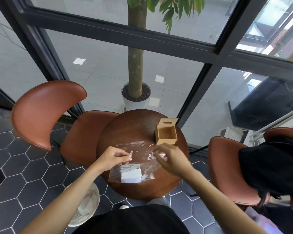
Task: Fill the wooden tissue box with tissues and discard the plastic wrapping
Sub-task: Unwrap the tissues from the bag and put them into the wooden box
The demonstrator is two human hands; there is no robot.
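A wooden tissue box [166, 134] stands open on the far right of the round wooden table [125, 129], its lid with an oval slot tipped up behind it; the inside looks empty. A clear plastic bag [139, 151] lies across the table's middle, with a white stack of tissues [131, 174] inside its near end. My left hand [114, 157] pinches the bag's left edge. My right hand [172, 159] grips the crumpled right part of the bag, just in front of the box.
A white waste bin [86, 206] with a liner stands on the floor at the lower left of the table. Brown chairs [46, 112] flank the table; the right chair [227, 169] holds a black bag [274, 166]. A potted tree [136, 97] stands behind, by the glass wall.
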